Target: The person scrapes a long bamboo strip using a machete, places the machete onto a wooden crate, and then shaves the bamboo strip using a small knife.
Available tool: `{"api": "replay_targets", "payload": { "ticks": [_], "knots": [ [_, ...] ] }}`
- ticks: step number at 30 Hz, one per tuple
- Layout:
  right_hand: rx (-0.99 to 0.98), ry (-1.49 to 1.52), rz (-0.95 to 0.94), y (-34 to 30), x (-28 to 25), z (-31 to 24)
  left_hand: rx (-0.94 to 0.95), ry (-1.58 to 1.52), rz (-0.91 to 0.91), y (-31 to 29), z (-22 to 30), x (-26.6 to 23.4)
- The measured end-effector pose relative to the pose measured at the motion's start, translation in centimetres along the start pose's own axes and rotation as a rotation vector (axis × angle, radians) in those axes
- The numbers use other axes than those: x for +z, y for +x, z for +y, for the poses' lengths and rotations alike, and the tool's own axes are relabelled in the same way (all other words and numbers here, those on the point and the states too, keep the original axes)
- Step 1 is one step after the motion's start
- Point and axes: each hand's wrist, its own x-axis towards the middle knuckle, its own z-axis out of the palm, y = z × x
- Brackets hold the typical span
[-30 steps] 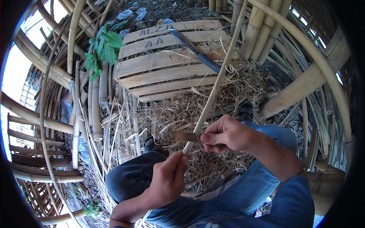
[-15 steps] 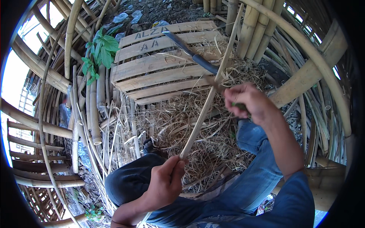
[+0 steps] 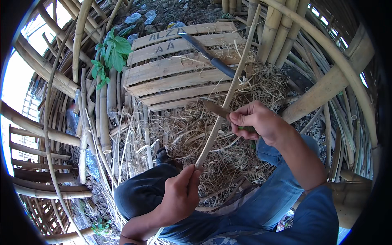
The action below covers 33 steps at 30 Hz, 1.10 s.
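A long, pale bamboo strip (image 3: 216,126) runs slantwise in front of me, from the upper right down past my lap. My left hand (image 3: 179,196) is closed around its lower part. In my right hand (image 3: 257,122) is a knife with a brown, stained blade (image 3: 215,109) and a greenish handle mostly covered by my fingers. The blade lies across the strip near its middle, its tip pointing up and left. A small curl of pale shaving shows near the blade tip, and a tuft of shavings (image 3: 243,80) hangs on the strip higher up.
A slatted wooden crate (image 3: 175,75) lies beyond the strip, with a dark-handled machete (image 3: 208,56) on it. Shavings (image 3: 224,163) heap between my knees. Bamboo poles (image 3: 279,32) stand at the back right, and a leafy green plant (image 3: 114,53) grows left of the crate.
My right hand has moved down and left with the knife, bringing the blade lower along the bamboo strip, closer to my left hand. The left hand keeps its hold.
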Motion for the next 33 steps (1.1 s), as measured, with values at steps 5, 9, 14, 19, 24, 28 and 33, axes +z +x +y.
{"api": "replay_targets", "payload": {
  "ticks": [5,9,14,19,24,28,33],
  "knots": [
    [0.092,0.002,-0.202,0.0,2.3,1.9,0.019,0.037,-0.005,0.2,-0.1,0.1],
    [-0.008,0.061,0.043,-0.3,-0.1,0.2,0.03,0.031,-0.002,-0.2,-0.1,-0.1],
    [0.108,-0.024,-0.287,0.0,1.8,1.9,0.015,0.056,-0.024,-0.5,-0.3,-0.1],
    [0.056,-0.031,-0.162,-0.2,1.7,1.3,0.005,0.012,-0.037,-0.4,0.0,-0.5],
    [0.062,-0.008,-0.091,-0.1,0.9,0.9,-0.032,-0.05,-0.034,-0.4,-0.2,-0.5],
    [0.049,0.017,-0.099,-0.1,2.0,1.7,-0.036,-0.06,-0.031,-0.4,-0.5,-0.2],
    [0.031,0.06,0.001,0.3,0.4,0.5,-0.023,-0.035,-0.01,-0.4,-0.1,-0.2]
  ]
}}
